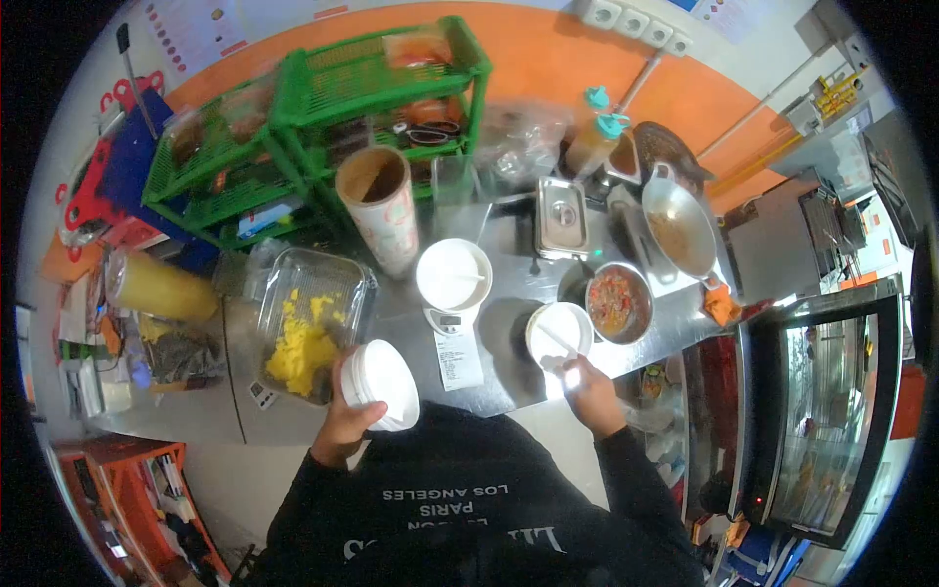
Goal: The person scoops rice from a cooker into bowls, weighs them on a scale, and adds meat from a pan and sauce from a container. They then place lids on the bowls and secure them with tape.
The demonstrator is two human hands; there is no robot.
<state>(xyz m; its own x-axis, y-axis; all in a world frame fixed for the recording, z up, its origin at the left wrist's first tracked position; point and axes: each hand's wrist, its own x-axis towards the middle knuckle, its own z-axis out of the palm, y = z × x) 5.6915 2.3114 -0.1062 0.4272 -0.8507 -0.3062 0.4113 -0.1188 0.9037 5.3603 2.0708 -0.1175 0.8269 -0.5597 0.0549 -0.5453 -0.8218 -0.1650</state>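
— While the left hand [344, 423] grips a stack of white plastic bowls [380, 385] at the near edge, which step is this?

— Portioning, I'd judge. The right hand [584, 388] pinches a white spoon [558, 342] in the small white bowl [559, 331], right of the clear tub of yellow food [311, 333].

— Next?

— A steady scoop; both forearms bent inward.

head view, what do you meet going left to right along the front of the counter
clear container of yellow food → white cup in the left hand → receipt → white bowl, the right hand at its spoon → metal bowl of red chopped food
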